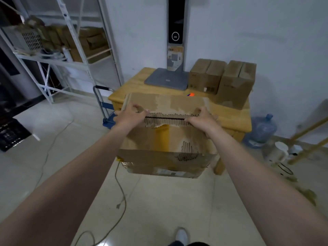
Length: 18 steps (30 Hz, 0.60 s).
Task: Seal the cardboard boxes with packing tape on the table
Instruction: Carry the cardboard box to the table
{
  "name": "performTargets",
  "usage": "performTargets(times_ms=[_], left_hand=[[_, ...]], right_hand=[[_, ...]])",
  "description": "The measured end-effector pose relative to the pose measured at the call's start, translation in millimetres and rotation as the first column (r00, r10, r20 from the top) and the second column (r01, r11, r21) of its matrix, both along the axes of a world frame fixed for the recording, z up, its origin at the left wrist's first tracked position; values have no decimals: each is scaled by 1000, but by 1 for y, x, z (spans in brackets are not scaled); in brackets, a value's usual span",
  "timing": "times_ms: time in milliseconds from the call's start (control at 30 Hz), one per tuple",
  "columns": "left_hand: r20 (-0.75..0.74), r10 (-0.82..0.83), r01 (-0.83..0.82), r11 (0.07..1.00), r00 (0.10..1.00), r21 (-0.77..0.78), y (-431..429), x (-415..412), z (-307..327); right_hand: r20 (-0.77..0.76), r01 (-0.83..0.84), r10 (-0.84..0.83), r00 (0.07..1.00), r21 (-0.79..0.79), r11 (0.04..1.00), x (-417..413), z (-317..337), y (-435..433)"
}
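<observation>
Head view: the torn cardboard box (pixel 165 139) is overhanging the wooden table (pixel 230 118) edge above open floor, with the left hand (pixel 132 115) and right hand (pixel 204 118) both gripping its flaps.

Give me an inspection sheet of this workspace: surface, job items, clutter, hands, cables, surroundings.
Surface: wooden table against the wall, near edge hidden behind the held box.
Job's things: worn cardboard box with torn top flaps and a narrow open seam, held up in front of the table; two pairs of closed boxes at the table's back right. No tape roll identifiable.
Clutter: grey stand base; small orange object, too hidden to identify.
Hands: left hand and right hand grip the top flaps at the seam.
Cables: loose cord on the floor.
Surroundings: metal shelving, hand truck, water jug.
</observation>
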<state>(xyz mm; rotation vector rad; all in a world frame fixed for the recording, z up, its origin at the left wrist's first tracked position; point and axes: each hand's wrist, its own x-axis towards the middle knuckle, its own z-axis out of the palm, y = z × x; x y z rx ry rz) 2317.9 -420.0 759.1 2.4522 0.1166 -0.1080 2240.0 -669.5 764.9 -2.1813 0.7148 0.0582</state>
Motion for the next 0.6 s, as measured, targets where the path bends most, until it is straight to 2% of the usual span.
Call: performTargets(times_ms=[300, 600], left_hand=[[42, 33, -33, 999, 999, 2, -55, 190, 31], [54, -11, 11, 1000, 998, -14, -83, 393, 25]], right_hand=[[15, -110, 110, 994, 23, 994, 199, 32, -57], [61, -94, 93, 994, 22, 995, 395, 17, -91]])
